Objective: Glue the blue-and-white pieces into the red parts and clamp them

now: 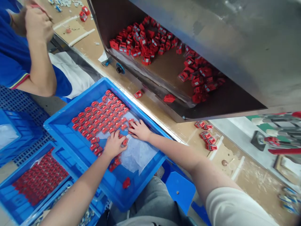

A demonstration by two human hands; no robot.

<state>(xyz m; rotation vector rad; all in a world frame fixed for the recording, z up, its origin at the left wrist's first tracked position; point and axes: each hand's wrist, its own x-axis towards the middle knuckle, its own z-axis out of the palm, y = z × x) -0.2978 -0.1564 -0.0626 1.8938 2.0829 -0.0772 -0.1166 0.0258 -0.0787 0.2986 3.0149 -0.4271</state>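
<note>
The shallow blue plastic tray (77, 144) sits between the person's lap and the brown worktop surface (254, 182), seemingly so that both arms reach its floor without stretching. Inside it, the small red-and-grey blocks (101, 114) stand in slanting, close-set rows toward the far end, an order that probably saves room and makes them easy to count. A thin whitish sheet (138, 153) lies under part of them, perhaps as a guard against scuffs. The left hand (114, 145) bends its fingers over a block at the near edge of the rows, and the right hand (140, 130) has its fingertips on another just beside; whether either grip is clenched or merely resting I cannot tell. One loose red piece (126, 182) lies apart near the tray's close corner. Beyond, a jumbled red heap (138, 37) lies within an open-fronted grey metal housing (235, 37), whose mouth faces the tray, presumably keeping the supply near.
</note>
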